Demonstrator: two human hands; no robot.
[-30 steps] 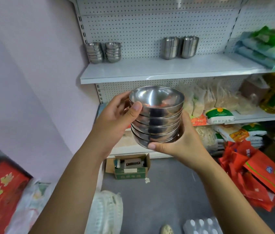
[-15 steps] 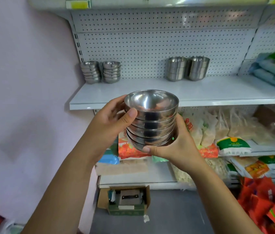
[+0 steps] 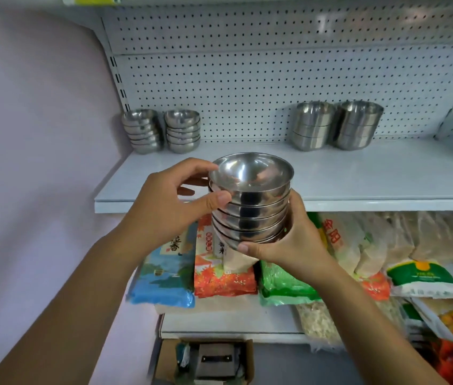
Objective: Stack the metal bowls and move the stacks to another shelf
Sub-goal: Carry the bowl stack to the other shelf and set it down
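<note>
Stainless steel, mirror-shiny and round, the stack of shallow bowls [image 3: 250, 201] is hanging just before the smooth white shelf [image 3: 358, 184]. The left hand [image 3: 169, 209] is pinching its upper rims between thumb and curled fingers; the right hand [image 3: 289, 240] is cupping the base, fingers wrapped round. A perforated pegboard [image 3: 247, 79] is backing the shelf.

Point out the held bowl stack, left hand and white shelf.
held bowl stack [image 3: 250, 215], head view, side wall
left hand [image 3: 164, 208], head view, back of hand
white shelf [image 3: 358, 173], head view, bare top
</note>
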